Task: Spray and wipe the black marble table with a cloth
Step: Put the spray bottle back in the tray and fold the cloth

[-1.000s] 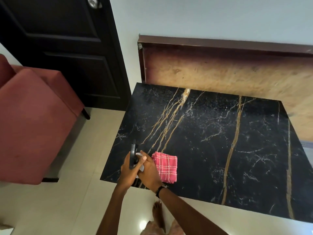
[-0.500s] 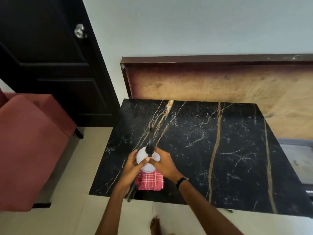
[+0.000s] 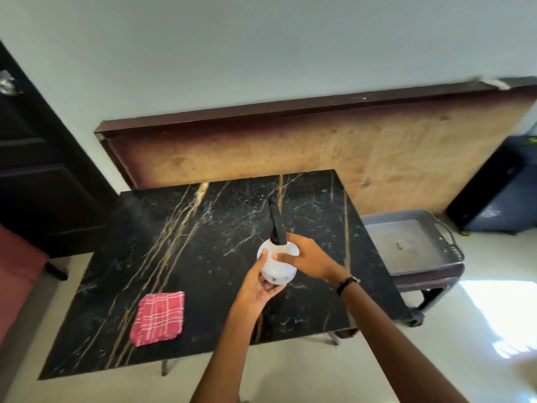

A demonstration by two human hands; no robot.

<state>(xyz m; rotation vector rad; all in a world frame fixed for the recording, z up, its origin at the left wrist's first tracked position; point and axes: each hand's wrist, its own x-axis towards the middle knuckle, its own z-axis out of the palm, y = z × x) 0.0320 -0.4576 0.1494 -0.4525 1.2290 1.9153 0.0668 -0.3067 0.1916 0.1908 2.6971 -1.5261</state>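
Observation:
The black marble table (image 3: 203, 242) with gold veins fills the middle of the view. Both hands hold a white spray bottle (image 3: 280, 251) with a black nozzle above the table's right half. My left hand (image 3: 257, 289) cups the bottle from below. My right hand (image 3: 308, 257) grips its side near the neck, with a dark watch on that wrist. A folded red checked cloth (image 3: 158, 317) lies flat on the table near the front left, apart from both hands.
A wooden board (image 3: 319, 158) leans on the wall behind the table. A grey tray (image 3: 406, 245) sits on a low dark stand at the right, with a dark box (image 3: 499, 193) beyond it. A black door (image 3: 37, 170) and a red chair (image 3: 17, 274) stand left.
The bottle has been lifted off the cloth and carried up and to the right in both hands. The cloth now lies uncovered. The view has swung right.

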